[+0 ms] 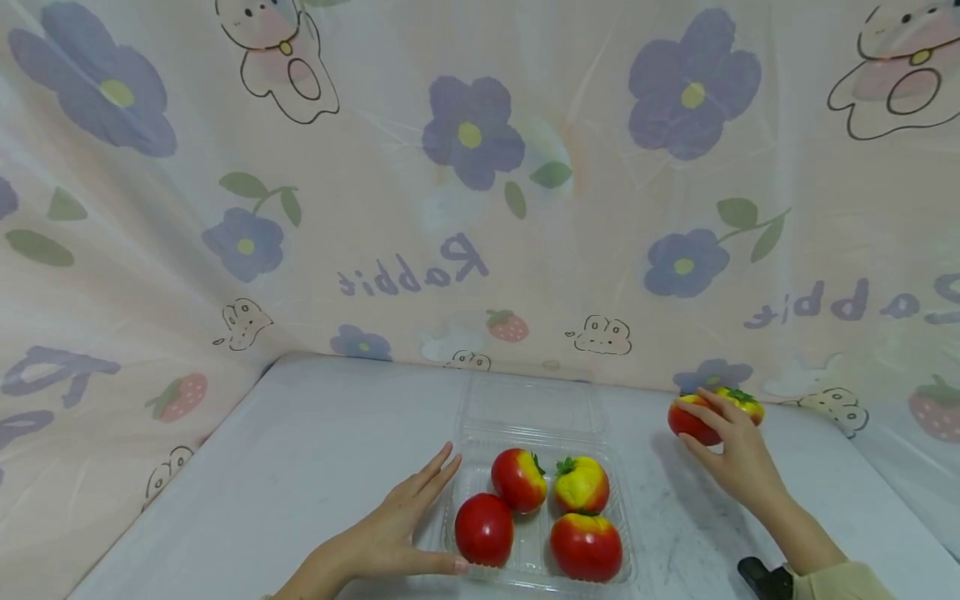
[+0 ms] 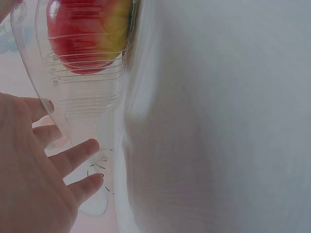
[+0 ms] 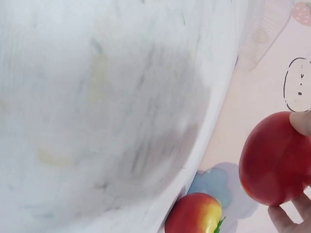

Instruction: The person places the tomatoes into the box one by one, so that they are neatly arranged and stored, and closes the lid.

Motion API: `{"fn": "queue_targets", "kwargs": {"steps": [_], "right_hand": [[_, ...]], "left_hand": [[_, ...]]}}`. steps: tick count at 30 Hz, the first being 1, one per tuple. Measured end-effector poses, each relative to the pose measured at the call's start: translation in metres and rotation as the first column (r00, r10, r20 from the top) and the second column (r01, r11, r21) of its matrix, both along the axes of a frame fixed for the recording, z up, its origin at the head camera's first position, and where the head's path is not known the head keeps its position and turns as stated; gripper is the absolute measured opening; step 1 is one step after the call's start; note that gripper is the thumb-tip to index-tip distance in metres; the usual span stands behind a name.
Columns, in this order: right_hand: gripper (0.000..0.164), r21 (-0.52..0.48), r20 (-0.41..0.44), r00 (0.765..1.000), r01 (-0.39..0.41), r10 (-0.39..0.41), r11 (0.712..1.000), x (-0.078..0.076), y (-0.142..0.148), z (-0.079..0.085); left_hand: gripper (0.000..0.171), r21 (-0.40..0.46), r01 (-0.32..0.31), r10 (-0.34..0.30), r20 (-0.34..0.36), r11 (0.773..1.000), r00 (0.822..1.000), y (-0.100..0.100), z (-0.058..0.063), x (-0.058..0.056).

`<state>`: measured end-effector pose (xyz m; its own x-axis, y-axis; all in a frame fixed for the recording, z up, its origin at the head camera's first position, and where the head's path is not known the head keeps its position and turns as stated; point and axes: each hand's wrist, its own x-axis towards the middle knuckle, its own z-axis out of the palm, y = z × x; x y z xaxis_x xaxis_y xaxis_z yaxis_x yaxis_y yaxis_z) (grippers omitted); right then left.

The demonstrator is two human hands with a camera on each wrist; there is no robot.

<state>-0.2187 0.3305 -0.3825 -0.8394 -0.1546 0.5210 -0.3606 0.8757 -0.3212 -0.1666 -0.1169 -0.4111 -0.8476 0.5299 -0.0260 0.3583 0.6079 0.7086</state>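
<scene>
My right hand (image 1: pixel 738 458) grips a red tomato (image 1: pixel 690 421) at the back right, thumb and fingers around its sides. In the right wrist view the held tomato (image 3: pixel 272 160) is clear of the table. Behind it sits another tomato (image 1: pixel 744 403), red and yellow with a green top. A clear plastic container (image 1: pixel 531 542) lies with its lid folded back, holding several red-and-yellow tomatoes (image 1: pixel 586 547) in two columns. My left hand (image 1: pixel 390 529) is spread at the container's left side, its fingertips right at the rim in the left wrist view.
The clear lid (image 1: pixel 528 408) reaches toward the back edge of the white table (image 1: pixel 300 467). A printed curtain (image 1: pixel 555 250) rises behind the table and hangs along its left. A black object (image 1: pixel 765 577) sits at the right wrist, by the sleeve (image 1: pixel 843 582).
</scene>
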Motion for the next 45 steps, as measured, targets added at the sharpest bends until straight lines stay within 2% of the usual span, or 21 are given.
{"fn": "queue_targets", "kwargs": {"steps": [9,25,45], "right_hand": [[0.048,-0.010,0.004,1.000,-0.015,0.015,1.000,0.004,-0.005,0.000],[0.049,-0.002,-0.087,0.993,-0.078,0.077,0.997,0.008,-0.014,0.002],[0.048,0.014,-0.056,0.995,-0.088,0.088,0.996,0.021,-0.029,0.008]], "left_hand": [[0.100,-0.006,0.002,-0.002,-0.007,1.000,1.000,0.000,0.000,0.000],[0.100,-0.002,0.015,-0.015,-0.014,1.000,1.000,-0.001,0.002,0.000],[0.099,0.008,0.019,-0.019,-0.017,1.000,1.000,-0.001,0.002,0.001]]}}
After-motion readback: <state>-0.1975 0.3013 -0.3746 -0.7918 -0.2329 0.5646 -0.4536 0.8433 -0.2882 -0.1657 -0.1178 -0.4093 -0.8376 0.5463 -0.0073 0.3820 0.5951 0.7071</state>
